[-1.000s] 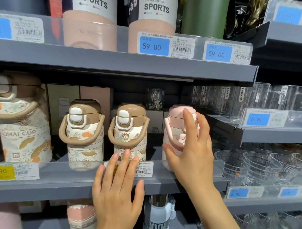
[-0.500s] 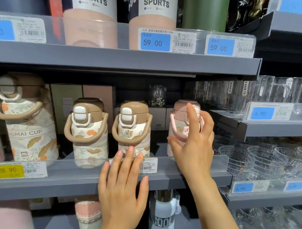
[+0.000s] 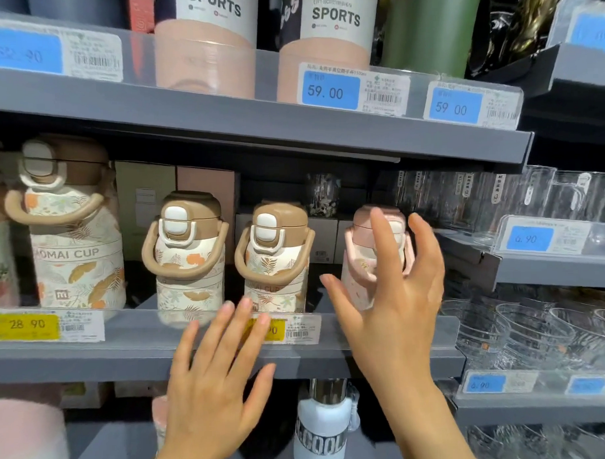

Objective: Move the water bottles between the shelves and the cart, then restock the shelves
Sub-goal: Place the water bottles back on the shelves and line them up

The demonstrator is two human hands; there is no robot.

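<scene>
While reaching, the right hand [image 3: 396,294] is spreading open around the pink bottle [image 3: 367,261].
Probably light, smooth-sided; its waist is offering the safest hold.

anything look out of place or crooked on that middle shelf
Nothing stands out. The large floral bottle, two small brown-lidded bottles and the pink bottle all stand upright in a row; the right hand is open around the pink one.
</scene>
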